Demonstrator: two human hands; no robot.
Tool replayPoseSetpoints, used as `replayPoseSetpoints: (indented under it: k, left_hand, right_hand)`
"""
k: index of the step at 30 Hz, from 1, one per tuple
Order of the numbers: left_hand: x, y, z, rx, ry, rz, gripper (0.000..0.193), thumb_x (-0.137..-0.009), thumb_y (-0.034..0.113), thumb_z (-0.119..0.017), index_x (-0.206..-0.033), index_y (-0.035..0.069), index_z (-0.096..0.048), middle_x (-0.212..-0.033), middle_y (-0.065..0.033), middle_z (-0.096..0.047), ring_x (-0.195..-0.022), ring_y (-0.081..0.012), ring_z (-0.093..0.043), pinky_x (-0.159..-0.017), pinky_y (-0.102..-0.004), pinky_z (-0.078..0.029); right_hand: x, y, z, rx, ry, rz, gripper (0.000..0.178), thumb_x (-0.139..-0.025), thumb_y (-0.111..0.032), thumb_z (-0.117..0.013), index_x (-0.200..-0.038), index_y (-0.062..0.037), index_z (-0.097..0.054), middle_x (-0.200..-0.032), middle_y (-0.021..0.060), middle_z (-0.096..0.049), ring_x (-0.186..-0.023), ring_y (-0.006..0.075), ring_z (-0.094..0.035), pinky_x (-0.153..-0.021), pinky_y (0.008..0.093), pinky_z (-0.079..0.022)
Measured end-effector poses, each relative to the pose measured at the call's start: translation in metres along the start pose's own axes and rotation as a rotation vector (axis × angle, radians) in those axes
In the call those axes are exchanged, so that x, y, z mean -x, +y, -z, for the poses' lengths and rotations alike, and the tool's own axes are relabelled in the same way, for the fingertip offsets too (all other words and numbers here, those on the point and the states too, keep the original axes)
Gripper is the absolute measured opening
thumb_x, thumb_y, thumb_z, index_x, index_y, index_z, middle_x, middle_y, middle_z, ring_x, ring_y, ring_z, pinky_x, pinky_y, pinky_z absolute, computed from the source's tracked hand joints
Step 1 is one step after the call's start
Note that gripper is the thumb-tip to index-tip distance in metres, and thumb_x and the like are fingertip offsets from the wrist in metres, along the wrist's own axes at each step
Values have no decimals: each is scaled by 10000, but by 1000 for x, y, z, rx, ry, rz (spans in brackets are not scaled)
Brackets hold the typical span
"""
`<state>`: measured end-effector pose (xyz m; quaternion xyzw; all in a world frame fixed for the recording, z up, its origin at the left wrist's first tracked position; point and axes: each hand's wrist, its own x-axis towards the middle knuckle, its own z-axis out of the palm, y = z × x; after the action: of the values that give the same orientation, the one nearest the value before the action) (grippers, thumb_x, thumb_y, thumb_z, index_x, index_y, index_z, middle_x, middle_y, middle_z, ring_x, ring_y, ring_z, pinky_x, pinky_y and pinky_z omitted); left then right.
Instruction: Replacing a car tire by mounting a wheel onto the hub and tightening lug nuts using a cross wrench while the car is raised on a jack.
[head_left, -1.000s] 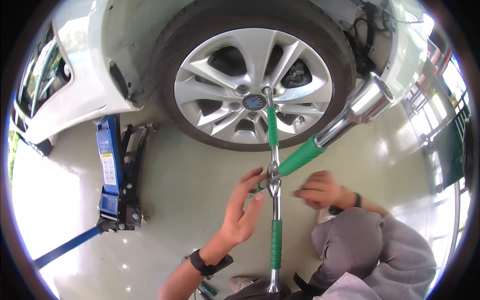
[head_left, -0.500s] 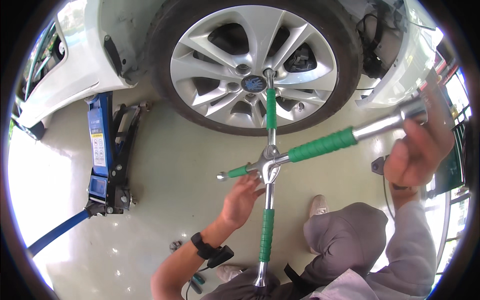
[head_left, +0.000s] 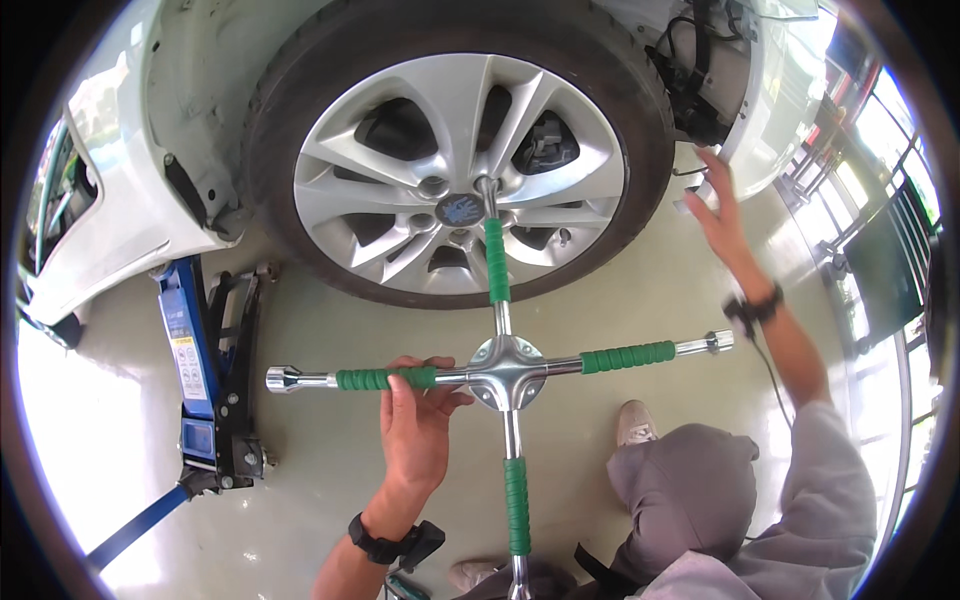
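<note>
A four-way lug wrench (head_left: 508, 372), chrome with green grips, reaches from the wheel toward me. Its far end sits in a lug-nut hole beside the centre cap of the silver alloy wheel (head_left: 420, 75); the nut itself is hidden. My left hand (head_left: 415, 435) holds the green grip of the wrench's left arm, thumb in front and fingers behind the bar. Raised off the wrench, my right hand (head_left: 722, 215) has thumb and fingers apart, holding nothing, to the right of the black tyre (head_left: 645, 150). The wrench's right arm points below that hand, and its near arm runs toward my lap.
A blue floor jack (head_left: 185, 350) stands at the left under the white car body (head_left: 100, 220), its handle slanting toward the lower left. Dark cables and parts hang in the wheel arch at right. My knee (head_left: 690, 490) and shoe (head_left: 636, 424) are close to the wrench.
The wrench has turned, its crossbar now lying nearly level. My right hand has come off the bar and moved up toward the tyre's side. My left hand now grips the left arm.
</note>
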<state>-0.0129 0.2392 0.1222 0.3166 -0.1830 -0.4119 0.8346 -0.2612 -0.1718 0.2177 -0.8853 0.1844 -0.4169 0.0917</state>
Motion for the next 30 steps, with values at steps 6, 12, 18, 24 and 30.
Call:
replayPoseSetpoints:
  k: [6,12,18,24,30]
  left_hand:
    - [0,3,4,-33,31,36,355,-1104,405,-373,-1266,106,-474,-1219,-148,-618,-1054,-254,-659,-860,-412,-563]
    - [3,1,8,-67,39,46,376,-1102,426,-353,-1262,107,-469,-1234,-151,-609,-995,-262,-665,-866,-425,-558]
    - [4,-1,12,6,92,77,384,-1101,443,-341,-1271,118,-456,-1238,-137,-607,-979,-276,-655,-875,-444,-531]
    - [9,-5,14,126,109,133,381,-1094,454,-367,-1256,125,-469,-1217,-119,-615,-1065,-269,-626,-926,-459,-495]
    - [0,27,-9,14,97,28,348,-1093,431,-395,-1238,120,-454,-1186,-118,-616,-1162,-283,-589,-1003,-487,-447]
  right_hand:
    - [-78,21,-72,-393,144,59,1022,-762,-300,-867,-1559,-6,-299,-1530,190,-422,-1415,283,-414,-1177,385,-324]
    - [-89,6,-64,-189,187,70,954,-757,-356,-839,-1525,-5,-394,-1459,207,-530,-1338,282,-522,-1131,382,-388]
    - [-115,1,-55,-103,123,66,951,-773,-376,-825,-1538,-19,-388,-1427,191,-563,-1307,266,-543,-1118,355,-399]
    - [-138,-38,-41,-107,27,113,743,-763,-335,-801,-1400,-31,-570,-1391,287,-550,-1309,427,-520,-1116,453,-388]
    - [-164,-72,-27,59,26,230,1001,-672,-473,-872,-1470,-22,-470,-1359,248,-579,-1241,395,-574,-1078,409,-440]
